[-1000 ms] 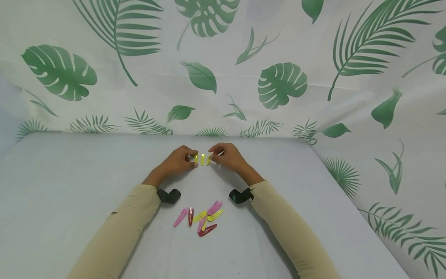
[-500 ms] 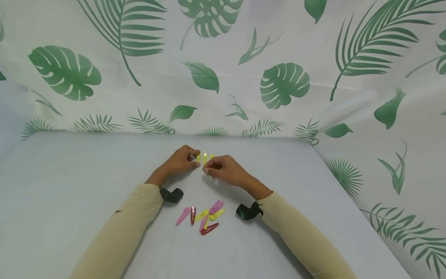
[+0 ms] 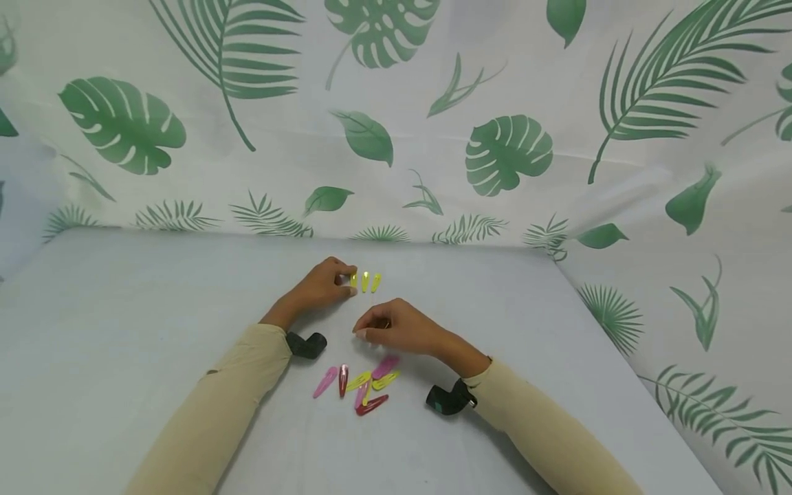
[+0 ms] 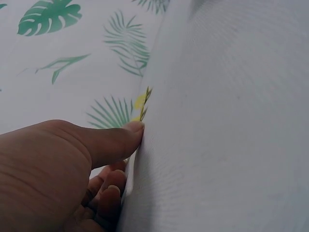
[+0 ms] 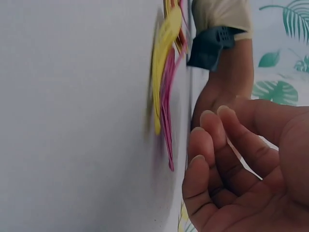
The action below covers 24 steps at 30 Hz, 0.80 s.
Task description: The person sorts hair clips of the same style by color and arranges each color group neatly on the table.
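Three yellow snap hair clips stand in a row at the far side of the white table. My left hand (image 3: 320, 284) pinches the leftmost yellow hair clip (image 3: 354, 280) between thumb and fingertip; the middle clip (image 3: 365, 282) and right clip (image 3: 376, 282) lie beside it. Nearer to me, my right hand (image 3: 401, 327) hovers with loosely bent fingers, and nothing shows between them in the right wrist view. Just below it lies a loose group of hair clips, among them a pink clip (image 3: 386, 368), a yellow clip (image 5: 163, 58) and a red clip (image 3: 372, 405).
At the left of the group lie another pink clip (image 3: 324, 382) and a dark red clip (image 3: 343, 381); some clips overlap. A leaf-printed sheet (image 3: 427, 158) rises behind the table (image 3: 185, 289) and along its right side.
My right hand has left the right end of the yellow row and come back toward me, above the loose group. The left hand keeps its place at the leftmost clip.
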Each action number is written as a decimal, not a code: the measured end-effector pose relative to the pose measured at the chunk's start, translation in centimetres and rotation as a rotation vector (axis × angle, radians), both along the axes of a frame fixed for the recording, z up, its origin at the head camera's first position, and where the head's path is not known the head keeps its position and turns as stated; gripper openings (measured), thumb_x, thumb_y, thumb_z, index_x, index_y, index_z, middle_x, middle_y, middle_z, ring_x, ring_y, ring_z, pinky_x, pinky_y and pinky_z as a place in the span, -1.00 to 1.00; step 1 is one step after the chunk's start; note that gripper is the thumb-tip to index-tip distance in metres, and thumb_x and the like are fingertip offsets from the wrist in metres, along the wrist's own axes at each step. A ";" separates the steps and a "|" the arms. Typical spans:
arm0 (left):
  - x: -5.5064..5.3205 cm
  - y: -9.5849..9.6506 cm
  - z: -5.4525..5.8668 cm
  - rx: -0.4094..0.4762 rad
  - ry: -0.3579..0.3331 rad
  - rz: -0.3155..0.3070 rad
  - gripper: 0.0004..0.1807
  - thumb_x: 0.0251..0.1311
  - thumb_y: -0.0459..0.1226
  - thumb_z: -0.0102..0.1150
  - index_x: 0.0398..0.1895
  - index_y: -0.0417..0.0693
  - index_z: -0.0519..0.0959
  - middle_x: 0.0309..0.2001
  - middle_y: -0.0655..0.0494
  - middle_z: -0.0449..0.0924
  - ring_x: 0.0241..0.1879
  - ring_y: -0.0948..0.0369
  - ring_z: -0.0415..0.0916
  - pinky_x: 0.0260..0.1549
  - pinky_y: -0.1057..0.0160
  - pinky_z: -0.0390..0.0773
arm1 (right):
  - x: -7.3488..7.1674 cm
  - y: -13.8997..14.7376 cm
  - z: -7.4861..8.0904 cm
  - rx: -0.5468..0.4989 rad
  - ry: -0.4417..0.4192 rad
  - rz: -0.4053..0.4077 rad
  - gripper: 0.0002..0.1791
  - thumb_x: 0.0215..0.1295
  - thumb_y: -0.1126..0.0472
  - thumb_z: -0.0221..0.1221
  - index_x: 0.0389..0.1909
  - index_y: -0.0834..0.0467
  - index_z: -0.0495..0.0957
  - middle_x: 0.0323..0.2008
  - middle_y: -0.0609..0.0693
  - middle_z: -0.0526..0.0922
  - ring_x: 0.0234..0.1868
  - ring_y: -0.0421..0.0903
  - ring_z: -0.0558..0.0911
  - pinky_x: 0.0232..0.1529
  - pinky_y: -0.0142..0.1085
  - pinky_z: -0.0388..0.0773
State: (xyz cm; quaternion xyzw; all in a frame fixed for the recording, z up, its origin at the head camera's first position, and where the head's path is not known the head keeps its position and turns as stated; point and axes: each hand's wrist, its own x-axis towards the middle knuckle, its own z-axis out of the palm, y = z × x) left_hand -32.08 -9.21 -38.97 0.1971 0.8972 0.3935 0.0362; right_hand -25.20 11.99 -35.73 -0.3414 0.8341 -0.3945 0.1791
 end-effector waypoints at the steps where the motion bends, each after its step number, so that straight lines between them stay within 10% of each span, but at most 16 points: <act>1: 0.0 0.0 0.0 0.000 -0.002 0.000 -0.43 0.23 -0.30 0.25 0.31 -0.26 0.41 0.08 -0.16 0.41 -0.10 0.06 0.36 -0.13 0.12 0.39 | 0.2 0.1 0.0 0.007 -0.004 0.007 -0.82 0.36 0.28 0.16 -0.13 0.23 0.69 -0.26 -0.08 0.68 -0.27 -0.20 0.53 -0.20 -0.37 0.47; 11: -0.1 0.2 0.0 0.005 0.001 0.005 -0.43 0.23 -0.30 0.25 0.31 -0.26 0.41 0.06 -0.15 0.41 -0.10 0.06 0.35 -0.13 0.12 0.38 | 1.7 0.2 -0.2 0.070 -0.127 0.078 -0.84 0.32 0.32 0.20 -0.13 0.18 0.67 -0.31 -0.14 0.68 -0.30 -0.24 0.62 -0.22 -0.37 0.55; 24: -0.1 0.1 -0.1 -0.006 0.002 0.009 -0.43 0.23 -0.31 0.25 0.31 -0.25 0.41 0.08 -0.16 0.41 -0.09 0.06 0.35 -0.11 0.11 0.39 | 2.8 -0.3 0.0 0.155 0.026 0.194 -0.82 0.15 0.33 0.36 -0.21 0.13 0.68 -0.42 -0.19 0.55 -0.40 -0.29 0.46 -0.35 -0.42 0.44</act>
